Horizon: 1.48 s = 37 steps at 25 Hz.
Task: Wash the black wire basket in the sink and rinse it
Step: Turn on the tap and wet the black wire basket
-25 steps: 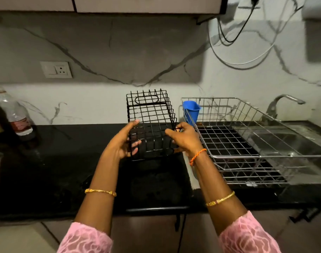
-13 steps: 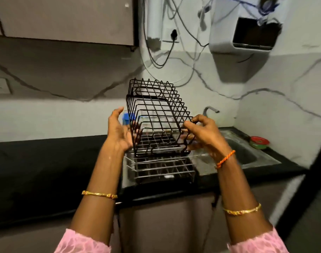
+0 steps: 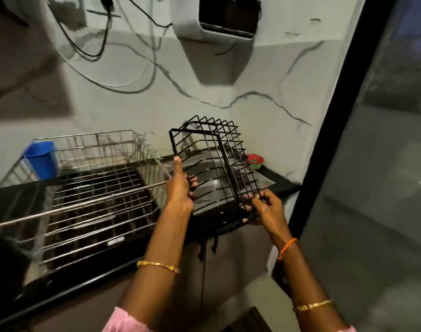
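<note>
- Black wire basket point(image 3: 214, 168): centre of frame, tilted above the sink point(image 3: 211, 185); likely light, stiff, slippery when wet.
- Left hand point(image 3: 180, 188) holds the rim, thumb straight.
- Right hand point(image 3: 264, 207) pinches lower corner wires.

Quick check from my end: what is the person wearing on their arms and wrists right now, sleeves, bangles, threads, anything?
Both hands are bare, no gloves or rings that I can make out. The left hand has a thin gold bangle on its forearm. The right hand has an orange braided thread at the wrist and a gold bangle further up. Pink lacy sleeves show at the bottom edge.
</note>
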Motion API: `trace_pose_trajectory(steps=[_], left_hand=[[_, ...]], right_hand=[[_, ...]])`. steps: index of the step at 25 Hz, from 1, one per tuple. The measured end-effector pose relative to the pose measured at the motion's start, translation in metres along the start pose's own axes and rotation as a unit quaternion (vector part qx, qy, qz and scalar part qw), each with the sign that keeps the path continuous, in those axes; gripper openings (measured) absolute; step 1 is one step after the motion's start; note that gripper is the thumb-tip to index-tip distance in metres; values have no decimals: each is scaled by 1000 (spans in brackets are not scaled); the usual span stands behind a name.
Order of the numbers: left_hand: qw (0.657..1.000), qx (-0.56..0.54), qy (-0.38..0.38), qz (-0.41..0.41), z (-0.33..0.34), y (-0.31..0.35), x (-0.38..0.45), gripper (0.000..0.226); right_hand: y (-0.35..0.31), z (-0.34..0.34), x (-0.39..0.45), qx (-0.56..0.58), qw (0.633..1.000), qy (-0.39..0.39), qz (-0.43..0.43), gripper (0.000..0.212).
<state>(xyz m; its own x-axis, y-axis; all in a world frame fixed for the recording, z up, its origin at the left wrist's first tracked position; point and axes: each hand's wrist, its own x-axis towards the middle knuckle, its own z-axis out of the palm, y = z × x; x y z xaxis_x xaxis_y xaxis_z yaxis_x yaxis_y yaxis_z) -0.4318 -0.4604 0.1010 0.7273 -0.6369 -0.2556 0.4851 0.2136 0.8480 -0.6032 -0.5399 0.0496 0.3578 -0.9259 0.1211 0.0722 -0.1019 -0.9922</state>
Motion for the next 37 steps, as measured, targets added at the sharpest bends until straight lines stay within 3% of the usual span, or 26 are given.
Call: trace_pose_trajectory(steps=[5, 9, 14, 19, 25, 29, 32, 37], left_hand=[[996, -40, 68, -30, 66, -28, 95, 61], [987, -62, 126, -78, 95, -42, 165, 65], [982, -3, 167, -94, 108, -62, 230, 64], [992, 72, 77, -71, 101, -63, 289, 55], [997, -58, 17, -56, 97, -54, 347, 56], [985, -130, 1, -114, 91, -62, 369, 89], [973, -165, -36, -160, 87, -73, 380, 108], [984, -107, 18, -144, 88, -70, 396, 41]], right_hand=[[23, -12, 106, -19, 999, 34, 21, 16], [52, -15, 183, -51, 998, 12, 40, 9], [84, -2, 247, -37, 990, -33, 135, 10], [130, 36, 322, 19, 969, -4, 245, 13], [183, 58, 417, -28, 955, -145, 258, 29], [225, 74, 468, -49, 919, -227, 318, 48], [213, 92, 491, -85, 885, -276, 365, 33], [224, 98, 524, -57, 891, -335, 301, 33]])
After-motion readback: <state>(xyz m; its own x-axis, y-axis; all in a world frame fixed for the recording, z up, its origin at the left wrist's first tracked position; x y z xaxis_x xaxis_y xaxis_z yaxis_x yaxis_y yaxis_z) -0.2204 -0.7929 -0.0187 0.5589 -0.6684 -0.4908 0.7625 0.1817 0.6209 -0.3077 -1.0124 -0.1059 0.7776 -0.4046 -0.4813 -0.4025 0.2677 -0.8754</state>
